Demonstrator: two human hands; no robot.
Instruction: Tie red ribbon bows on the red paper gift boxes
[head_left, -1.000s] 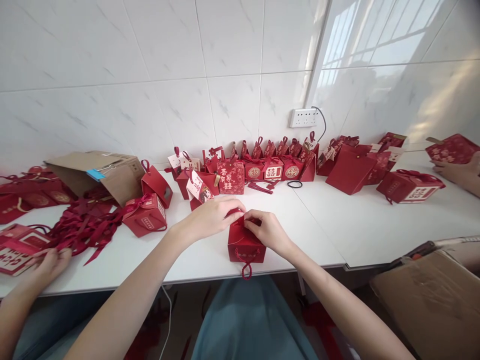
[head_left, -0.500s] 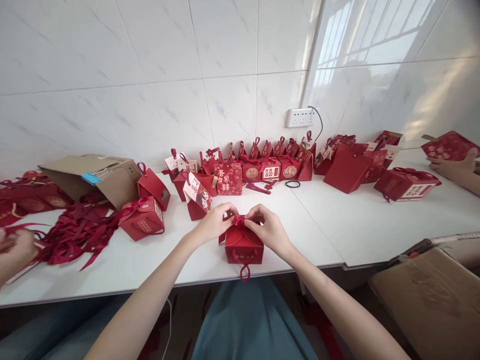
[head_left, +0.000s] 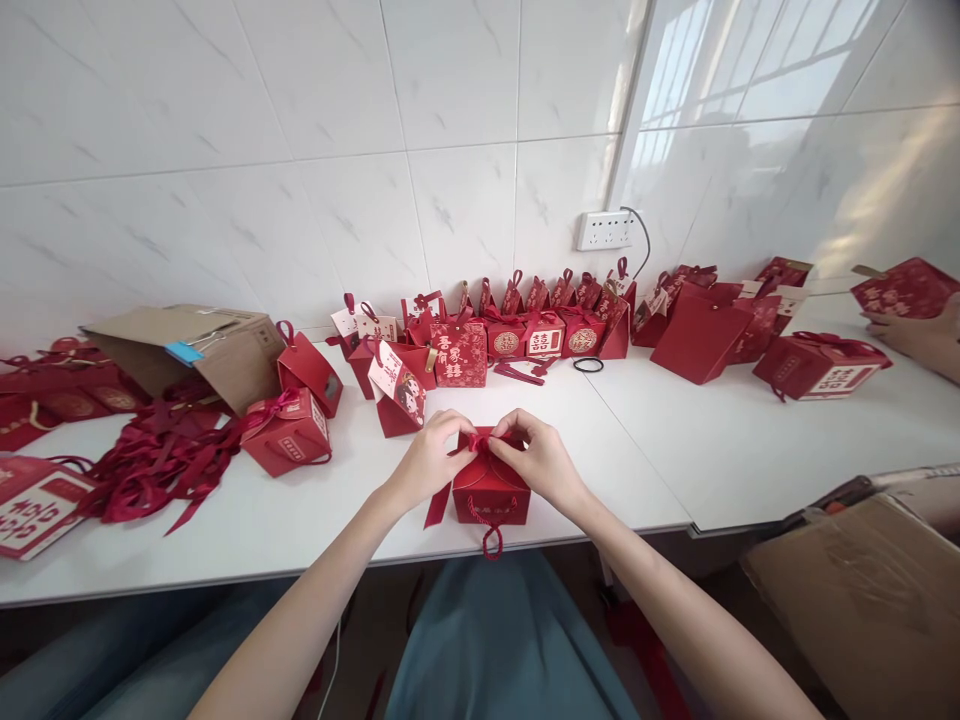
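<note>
While the red box [head_left: 491,500] sits near the front edge of the table [head_left: 630,455], I have my left hand [head_left: 429,462] and right hand [head_left: 541,462] at its top, thumbs and fingertips nearly closed, pinching the ribbon [head_left: 478,441]. Left of the box I see a ribbon heap [head_left: 157,462]; beyond it, a black ring [head_left: 589,365], then a row of gift boxes [head_left: 544,338], and farthest, a wall socket [head_left: 606,231].

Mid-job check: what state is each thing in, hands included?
Front box: upright, top flaps folded in
Ribbon: at box top, tail hanging left
Left hand: pinching ribbon
Right hand: pinching ribbon
Cord: hanging down front
Ribbon pile: loose, tangled
Carton: open, on its side
Socket: cable plugged in
</note>
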